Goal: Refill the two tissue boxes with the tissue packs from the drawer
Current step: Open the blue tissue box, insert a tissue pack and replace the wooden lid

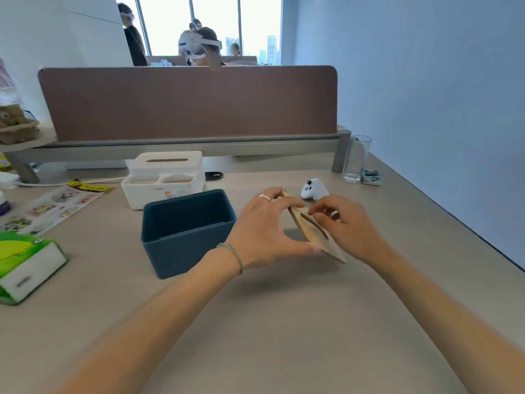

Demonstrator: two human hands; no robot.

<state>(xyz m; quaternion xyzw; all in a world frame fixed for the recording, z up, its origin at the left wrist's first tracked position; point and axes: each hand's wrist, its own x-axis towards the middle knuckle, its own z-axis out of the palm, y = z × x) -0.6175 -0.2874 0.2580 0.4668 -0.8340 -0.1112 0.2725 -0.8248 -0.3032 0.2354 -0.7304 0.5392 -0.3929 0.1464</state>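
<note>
tissue pack (27,260): green and white, lying at the far left edge of the desk (270,322), well apart from both hands. it is not in any box.
sticker sheet (54,206): flat on the desk behind the tissue pack, with small pictures on it.
white tissue box (164,177): near the back of the desk, under the brown divider (187,103). its lid is on, with a slot on top. nothing pokes out of the slot.
blue tissue box (187,231): just in front of the white one, in the middle of the desk. its top is open and the inside looks dark and empty.
left hand (264,231): just right of the blue box. the fingers are spread wide along the top of the wooden lid and the thumb is pressed on the near corner, so it holds the lid by its edges. there is a ring on one finger and a thin band on the wrist.
wooden lid (312,231): flat and tan, with a long slot in it. it is tilted up, held between both hands, its near corner low by the desk.
right hand (343,226): on the right side of the lid, fingers curled and touching it by the slot.
white controller (312,189): on the desk just behind the hands.
glass (356,157): clear, standing upright at the back right, with a small box (370,176) beside it.
</note>
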